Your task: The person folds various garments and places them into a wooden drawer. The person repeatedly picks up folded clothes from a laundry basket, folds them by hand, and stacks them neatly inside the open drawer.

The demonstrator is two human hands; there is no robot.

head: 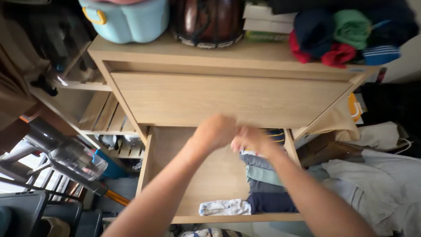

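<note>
Over an open drawer (175,175), both hands meet near its back edge.

Left hand (215,131) is curled into a loose fist and right hand (250,139) is blurred beside it, the two touching or nearly so; whether either grips anything cannot be told, since the fingers hide what lies between them. Under the right hand a row of folded clothes (263,175) fills the drawer's right side, with a pale rolled cloth (224,207) at the front edge. Drawer's left half is bare wood, open room. Closed upper drawer front (228,98) overhangs the back, hiding the far end of the row. On the dresser top (272,55), a blue tub (127,19), a dark helmet (207,22) and bundled socks (346,33) are cut off by the frame.
</note>
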